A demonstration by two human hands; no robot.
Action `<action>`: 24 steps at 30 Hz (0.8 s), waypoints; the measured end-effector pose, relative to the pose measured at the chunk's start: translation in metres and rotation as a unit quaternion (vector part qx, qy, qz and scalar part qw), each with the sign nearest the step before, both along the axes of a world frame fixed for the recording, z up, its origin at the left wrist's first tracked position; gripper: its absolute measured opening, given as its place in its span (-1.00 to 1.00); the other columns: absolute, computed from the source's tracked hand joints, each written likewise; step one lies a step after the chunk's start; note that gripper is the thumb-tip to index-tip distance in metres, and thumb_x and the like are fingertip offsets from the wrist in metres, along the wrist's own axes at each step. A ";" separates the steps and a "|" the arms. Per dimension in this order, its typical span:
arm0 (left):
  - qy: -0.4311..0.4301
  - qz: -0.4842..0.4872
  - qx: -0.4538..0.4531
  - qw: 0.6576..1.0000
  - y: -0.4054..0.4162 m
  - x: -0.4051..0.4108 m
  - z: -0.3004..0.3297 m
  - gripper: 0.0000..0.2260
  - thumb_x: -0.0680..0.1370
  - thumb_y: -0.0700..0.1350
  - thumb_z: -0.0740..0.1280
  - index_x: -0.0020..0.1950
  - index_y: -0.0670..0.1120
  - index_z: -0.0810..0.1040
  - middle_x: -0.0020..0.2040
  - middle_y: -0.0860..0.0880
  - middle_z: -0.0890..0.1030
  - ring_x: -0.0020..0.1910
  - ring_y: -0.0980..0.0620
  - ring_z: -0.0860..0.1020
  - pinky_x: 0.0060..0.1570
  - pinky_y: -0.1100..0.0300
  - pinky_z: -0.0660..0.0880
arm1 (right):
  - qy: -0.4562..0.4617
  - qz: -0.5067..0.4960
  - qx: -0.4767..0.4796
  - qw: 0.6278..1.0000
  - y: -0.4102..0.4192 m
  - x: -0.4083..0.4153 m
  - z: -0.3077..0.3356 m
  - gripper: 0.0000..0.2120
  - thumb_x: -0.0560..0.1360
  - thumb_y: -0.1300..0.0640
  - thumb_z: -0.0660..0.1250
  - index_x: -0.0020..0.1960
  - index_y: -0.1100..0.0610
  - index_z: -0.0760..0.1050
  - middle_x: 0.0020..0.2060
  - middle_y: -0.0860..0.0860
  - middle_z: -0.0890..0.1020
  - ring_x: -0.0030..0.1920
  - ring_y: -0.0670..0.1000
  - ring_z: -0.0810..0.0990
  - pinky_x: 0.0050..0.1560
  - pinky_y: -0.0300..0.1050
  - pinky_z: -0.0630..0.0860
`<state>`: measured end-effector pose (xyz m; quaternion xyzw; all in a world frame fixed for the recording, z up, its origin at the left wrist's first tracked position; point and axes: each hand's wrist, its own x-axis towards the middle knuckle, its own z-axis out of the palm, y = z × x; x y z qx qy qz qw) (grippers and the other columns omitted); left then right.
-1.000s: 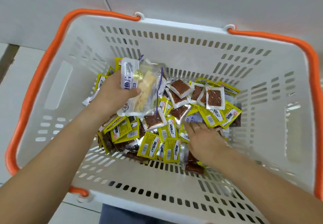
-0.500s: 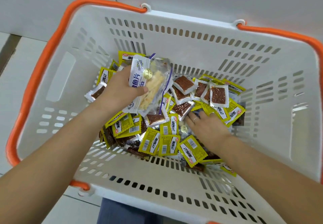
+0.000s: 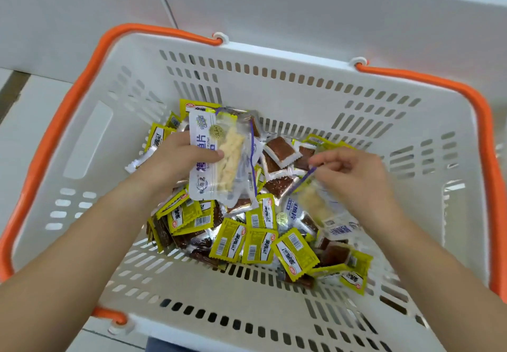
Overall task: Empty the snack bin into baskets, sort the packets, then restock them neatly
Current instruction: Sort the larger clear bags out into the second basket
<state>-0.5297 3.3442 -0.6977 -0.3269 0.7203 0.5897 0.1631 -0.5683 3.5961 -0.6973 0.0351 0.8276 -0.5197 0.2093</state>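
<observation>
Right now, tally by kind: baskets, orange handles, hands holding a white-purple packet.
basket: 1
orange handles: 2
hands holding a white-purple packet: 2, left hand and right hand
Total: 5

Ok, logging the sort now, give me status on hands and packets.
Left hand grips white fish packets. Right hand pinches another white packet by its edge. Yellow packets loose in basket. Nothing blocking.

The basket (image 3: pixel 274 58) was seen to be of matt white slotted plastic, with smooth orange plastic handles (image 3: pixel 63 121). The yellow packets (image 3: pixel 295 253) were made of glossy crimped film, and the fish-fillet packets (image 3: pixel 219 157) of shiny clear and white film.
</observation>
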 end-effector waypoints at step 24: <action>0.024 -0.051 0.001 0.998 0.007 0.003 0.003 -0.82 0.49 -0.13 0.41 0.08 0.04 0.60 -0.02 0.13 0.69 0.01 0.15 0.63 0.09 0.23 0.46 | -0.001 0.214 0.240 0.947 -0.008 0.026 -0.056 -0.84 0.57 0.10 0.23 0.07 0.01 0.57 -0.02 -0.01 0.66 -0.13 -0.04 0.61 -0.12 -0.11 0.54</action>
